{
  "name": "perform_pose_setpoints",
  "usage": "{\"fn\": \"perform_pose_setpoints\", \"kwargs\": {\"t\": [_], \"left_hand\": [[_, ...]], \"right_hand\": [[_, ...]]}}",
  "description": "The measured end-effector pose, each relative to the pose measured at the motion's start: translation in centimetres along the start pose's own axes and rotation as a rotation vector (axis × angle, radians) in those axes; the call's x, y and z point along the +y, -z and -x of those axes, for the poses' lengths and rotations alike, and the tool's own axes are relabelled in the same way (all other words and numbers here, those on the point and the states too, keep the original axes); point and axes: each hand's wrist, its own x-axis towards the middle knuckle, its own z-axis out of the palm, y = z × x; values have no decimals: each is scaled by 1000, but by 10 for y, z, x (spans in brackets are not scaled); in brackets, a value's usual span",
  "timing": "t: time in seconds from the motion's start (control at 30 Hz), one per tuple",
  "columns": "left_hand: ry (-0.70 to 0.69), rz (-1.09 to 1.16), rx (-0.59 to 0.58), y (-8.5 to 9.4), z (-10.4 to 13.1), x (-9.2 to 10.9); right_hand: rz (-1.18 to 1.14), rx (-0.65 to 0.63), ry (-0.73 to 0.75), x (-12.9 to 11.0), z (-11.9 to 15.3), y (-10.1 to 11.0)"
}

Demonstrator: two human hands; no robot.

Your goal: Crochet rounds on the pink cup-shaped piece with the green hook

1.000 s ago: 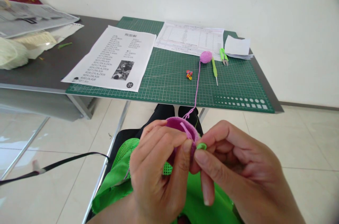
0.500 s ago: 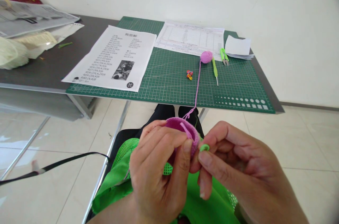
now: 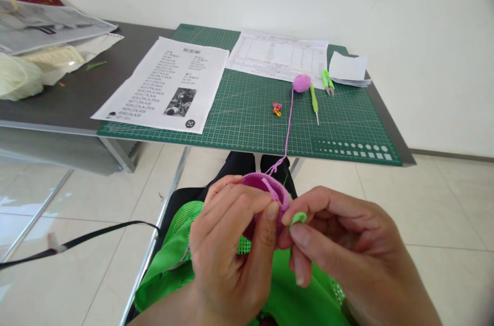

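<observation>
My left hand (image 3: 235,238) is closed round a pink crocheted cup-shaped piece (image 3: 257,181), thumb and forefinger pinching its rim. A short pink yarn tail sticks up inside the opening. Just right of the rim, my right hand (image 3: 339,238) pinches a small green stitch marker (image 3: 298,219) between thumb and forefinger. Whether the marker touches the stitches is hidden by the fingers. From the piece a pink strand runs up over the table edge to a pink yarn ball (image 3: 301,83).
On the green cutting mat (image 3: 247,120) lie a crochet hook (image 3: 314,102), green snips (image 3: 328,83), coloured stitch markers (image 3: 277,108) and a printed pattern sheet (image 3: 154,89). A chart sheet (image 3: 276,56) and paper slips (image 3: 348,66) lie behind. Pale yarn (image 3: 17,78) sits left.
The green marker has turned slightly in my right fingertips, and the right forefinger has shifted a little. My left hand keeps its hold on the pink piece.
</observation>
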Motion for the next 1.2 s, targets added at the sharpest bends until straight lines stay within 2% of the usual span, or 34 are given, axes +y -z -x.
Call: {"fn": "perform_pose_setpoints", "kwargs": {"t": [0.17, 0.3, 0.63, 0.8, 1.2], "left_hand": [[11, 18, -32, 1, -1, 1], [-3, 42, -35, 1, -1, 2], [-18, 44, -33, 0, -4, 4], [-44, 38, -14, -1, -5, 3], [-57, 44, -16, -1, -3, 2]], "right_hand": [[4, 18, 12, 5, 0, 2], [17, -26, 93, 10, -3, 7], [-44, 65, -34, 6, -5, -3], [17, -17, 73, 13, -7, 7], [36, 12, 196, 16, -9, 9]]}}
